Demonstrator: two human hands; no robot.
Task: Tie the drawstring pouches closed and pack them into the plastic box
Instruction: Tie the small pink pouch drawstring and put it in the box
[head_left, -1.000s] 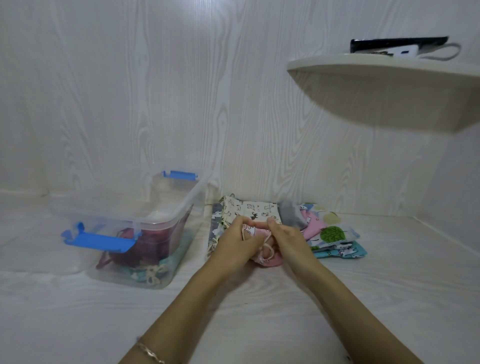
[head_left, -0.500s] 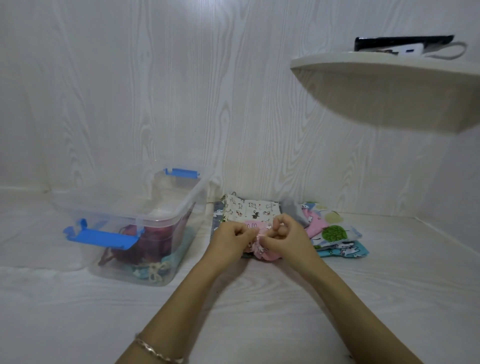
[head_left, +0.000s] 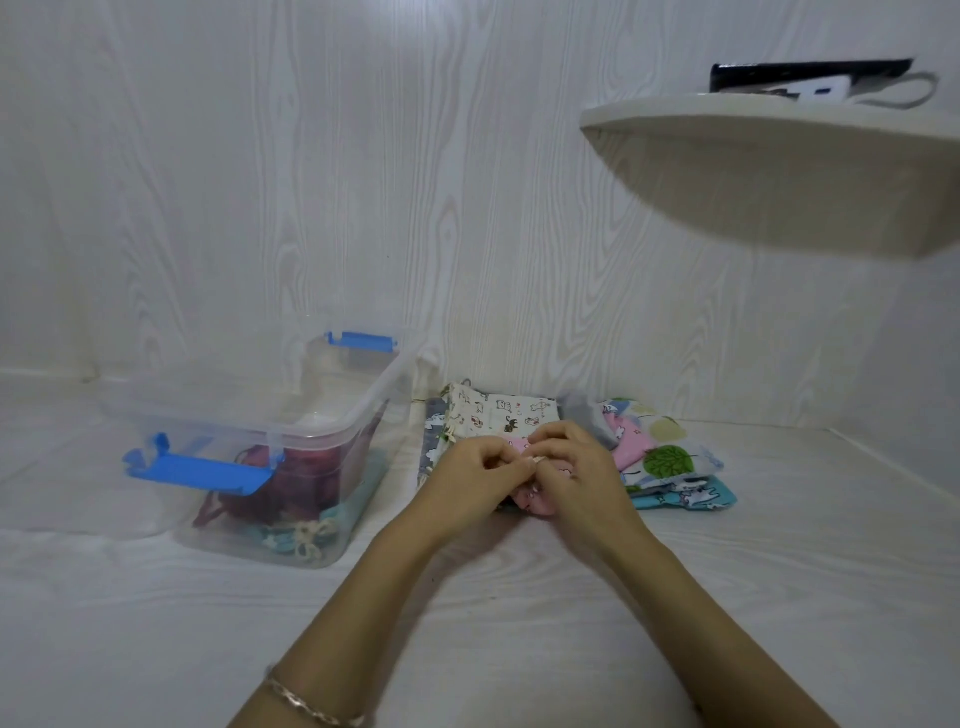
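Your left hand (head_left: 475, 473) and right hand (head_left: 579, 470) have drawn together over the pink printed fabric pouch (head_left: 535, 503), fingers (head_left: 511, 464) pinching its pale drawstring (head_left: 539, 459); the knot is likely forming, the pouch not yet boxed.

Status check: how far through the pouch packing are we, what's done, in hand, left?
Done: the plastic box holds at least two pouches, a dark red pouch over a teal pouch. In hand: left hand and right hand both pinch the pink pouch, seemingly working its cord. Left: packing that one, plus the pile behind it, including a cream print pouch and a tree print pouch.
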